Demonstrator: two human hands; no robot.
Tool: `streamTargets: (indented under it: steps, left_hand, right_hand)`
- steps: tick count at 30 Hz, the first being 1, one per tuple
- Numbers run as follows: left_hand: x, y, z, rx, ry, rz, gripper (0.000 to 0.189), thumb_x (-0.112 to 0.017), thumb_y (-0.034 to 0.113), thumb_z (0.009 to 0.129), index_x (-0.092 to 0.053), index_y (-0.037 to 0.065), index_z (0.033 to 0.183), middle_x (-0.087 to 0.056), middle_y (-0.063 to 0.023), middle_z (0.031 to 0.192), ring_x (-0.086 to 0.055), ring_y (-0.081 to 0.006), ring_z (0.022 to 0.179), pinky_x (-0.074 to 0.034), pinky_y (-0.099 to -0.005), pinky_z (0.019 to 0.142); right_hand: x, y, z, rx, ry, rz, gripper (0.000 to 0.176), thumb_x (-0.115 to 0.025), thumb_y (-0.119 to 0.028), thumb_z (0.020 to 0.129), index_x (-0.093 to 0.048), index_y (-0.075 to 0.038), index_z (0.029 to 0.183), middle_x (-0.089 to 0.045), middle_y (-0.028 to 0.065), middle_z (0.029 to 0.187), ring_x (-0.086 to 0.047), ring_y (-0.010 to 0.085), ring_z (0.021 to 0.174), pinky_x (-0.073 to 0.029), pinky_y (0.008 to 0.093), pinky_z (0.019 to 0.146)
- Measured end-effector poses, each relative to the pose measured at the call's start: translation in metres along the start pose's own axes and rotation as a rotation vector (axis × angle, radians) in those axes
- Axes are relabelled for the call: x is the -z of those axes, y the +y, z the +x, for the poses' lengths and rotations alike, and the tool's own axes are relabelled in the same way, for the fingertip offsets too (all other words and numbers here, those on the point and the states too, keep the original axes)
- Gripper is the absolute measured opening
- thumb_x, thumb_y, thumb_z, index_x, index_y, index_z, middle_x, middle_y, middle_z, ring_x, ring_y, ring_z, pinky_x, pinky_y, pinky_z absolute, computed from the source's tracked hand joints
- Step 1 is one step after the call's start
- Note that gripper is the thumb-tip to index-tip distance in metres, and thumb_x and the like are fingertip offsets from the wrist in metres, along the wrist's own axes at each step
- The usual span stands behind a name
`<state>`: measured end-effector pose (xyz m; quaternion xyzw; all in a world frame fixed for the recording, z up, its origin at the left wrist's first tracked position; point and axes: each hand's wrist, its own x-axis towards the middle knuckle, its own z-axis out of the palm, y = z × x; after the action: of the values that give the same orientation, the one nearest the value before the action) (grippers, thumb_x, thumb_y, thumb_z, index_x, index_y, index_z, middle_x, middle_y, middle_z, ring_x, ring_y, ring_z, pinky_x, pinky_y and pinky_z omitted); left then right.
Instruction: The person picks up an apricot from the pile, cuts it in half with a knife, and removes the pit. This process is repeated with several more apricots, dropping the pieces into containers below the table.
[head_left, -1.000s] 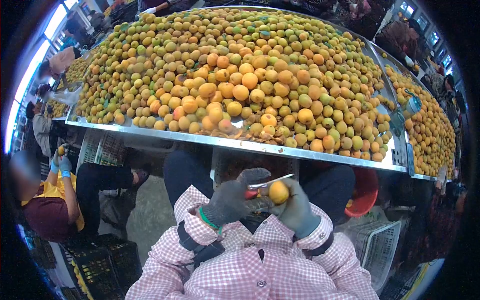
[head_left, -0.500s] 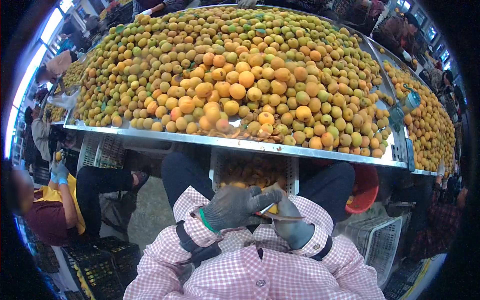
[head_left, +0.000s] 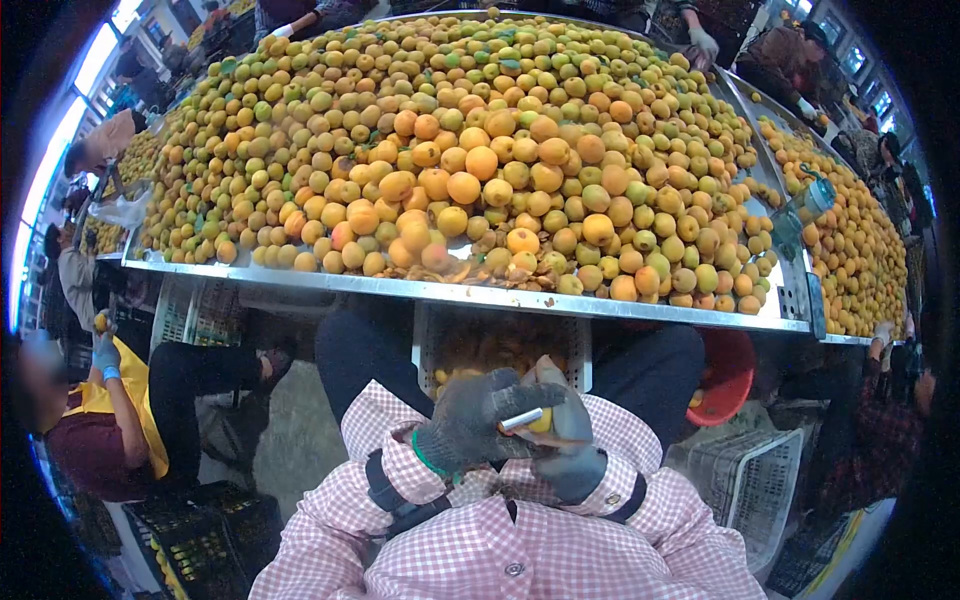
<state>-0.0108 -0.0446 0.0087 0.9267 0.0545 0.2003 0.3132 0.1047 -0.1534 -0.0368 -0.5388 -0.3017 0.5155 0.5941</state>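
Bright window daylight, fisheye-dark corners

We look along a long stainless-steel table [head_left: 480, 296], its front rim catching the light; a second steel table [head_left: 845, 341] runs beside it on the right. Tall bright windows [head_left: 55, 160] line the left wall, and smaller panes [head_left: 868, 72] show at far right. Below is a grey concrete floor [head_left: 290, 430]; on it stand a white slatted plastic crate [head_left: 750, 480], black plastic crates [head_left: 200, 540] and a red plastic tub [head_left: 735, 375].
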Motion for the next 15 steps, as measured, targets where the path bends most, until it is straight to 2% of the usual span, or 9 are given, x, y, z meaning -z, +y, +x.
streamTargets:
  steps: [2,4,6,8,9,10,12,13,15]
  left_hand:
    - [-0.011,0.001,0.001,0.160,0.231,-0.243,0.063,-0.077,0.036,0.063,-0.057,0.012,0.118,-0.062,-0.0107,0.088,-0.062,-0.0263,0.072,-0.049,-0.0332,0.063]
    - [-0.018,0.006,0.006,0.246,0.328,-0.387,0.059,-0.076,0.034,0.066,-0.056,0.008,0.116,-0.062,-0.0114,0.090,-0.062,-0.0258,0.076,-0.048,-0.0336,0.066]
    - [-0.024,0.002,0.005,0.331,0.433,-0.527,0.056,-0.075,0.031,0.069,-0.055,0.003,0.114,-0.062,-0.0120,0.091,-0.062,-0.0253,0.079,-0.048,-0.0340,0.070]
    - [-0.036,-0.018,-0.007,0.599,0.474,-0.715,0.046,-0.072,0.024,0.075,-0.055,-0.001,0.109,-0.062,-0.0121,0.094,-0.062,-0.0229,0.082,-0.048,-0.0336,0.073]
    - [-0.034,-0.026,-0.014,0.602,0.388,-0.394,0.042,-0.064,0.030,0.083,-0.054,0.000,0.111,-0.060,-0.0105,0.089,-0.061,-0.0188,0.071,-0.049,-0.0291,0.062]
    - [-0.031,-0.027,-0.014,0.596,0.390,-0.393,0.042,-0.064,0.030,0.083,-0.054,0.000,0.111,-0.060,-0.0105,0.089,-0.061,-0.0188,0.071,-0.049,-0.0291,0.062]
    - [-0.025,-0.022,-0.014,0.477,0.427,-2.061,0.046,-0.054,0.040,0.088,-0.051,0.002,0.115,-0.056,-0.0069,0.081,-0.052,-0.0128,0.053,-0.043,-0.0234,0.045]
    - [-0.023,-0.012,-0.008,0.681,0.533,-1.680,0.053,-0.045,0.050,0.090,-0.048,0.005,0.118,-0.051,-0.0032,0.072,-0.040,-0.0082,0.043,-0.032,-0.0209,0.036]
    - [-0.022,-0.015,-0.013,0.710,0.521,-1.716,0.057,-0.044,0.055,0.088,-0.049,0.006,0.117,-0.049,-0.0037,0.068,-0.038,-0.0091,0.040,-0.030,-0.0219,0.034]
  right_hand:
    - [-0.014,-0.009,0.004,-0.008,0.113,0.107,0.046,-0.079,-0.019,0.060,-0.053,-0.004,0.094,-0.053,0.0108,0.085,-0.056,0.0258,0.080,-0.043,0.0353,0.068]
    - [-0.017,0.000,0.008,0.403,0.383,-0.576,0.035,-0.073,-0.024,0.068,-0.054,-0.004,0.089,-0.054,0.0118,0.085,-0.056,0.0279,0.078,-0.043,0.0359,0.065]
    - [-0.019,-0.030,0.012,0.332,0.367,-0.397,0.027,-0.060,-0.026,0.083,-0.054,-0.001,0.092,-0.056,0.0121,0.084,-0.058,0.0252,0.075,-0.045,0.0337,0.064]
    - [-0.004,-0.041,0.014,-0.184,0.063,0.273,0.028,-0.040,-0.023,0.094,-0.052,0.002,0.099,-0.056,0.0086,0.081,-0.056,0.0167,0.070,-0.046,0.0252,0.063]
    - [-0.011,-0.050,0.012,0.128,0.110,-0.235,0.022,-0.054,-0.007,0.086,-0.047,0.003,0.105,-0.057,0.0086,0.081,-0.055,0.0158,0.069,-0.047,0.0255,0.064]
    - [-0.009,-0.048,0.014,0.133,0.111,-0.236,0.022,-0.054,-0.007,0.086,-0.047,0.003,0.105,-0.057,0.0086,0.081,-0.055,0.0158,0.069,-0.047,0.0255,0.064]
    - [-0.002,-0.034,0.018,0.493,0.152,-0.471,0.041,-0.031,-0.034,0.099,-0.054,0.001,0.098,-0.059,0.0077,0.081,-0.057,0.0158,0.070,-0.048,0.0280,0.063]
    - [0.002,-0.026,0.018,0.494,0.153,-0.472,0.041,-0.031,-0.034,0.099,-0.054,0.001,0.098,-0.059,0.0077,0.081,-0.057,0.0158,0.070,-0.048,0.0280,0.063]
    - [0.011,-0.010,0.019,0.472,0.103,-0.540,0.040,-0.034,-0.032,0.098,-0.053,0.002,0.104,-0.060,0.0097,0.086,-0.059,0.0182,0.075,-0.049,0.0285,0.073]
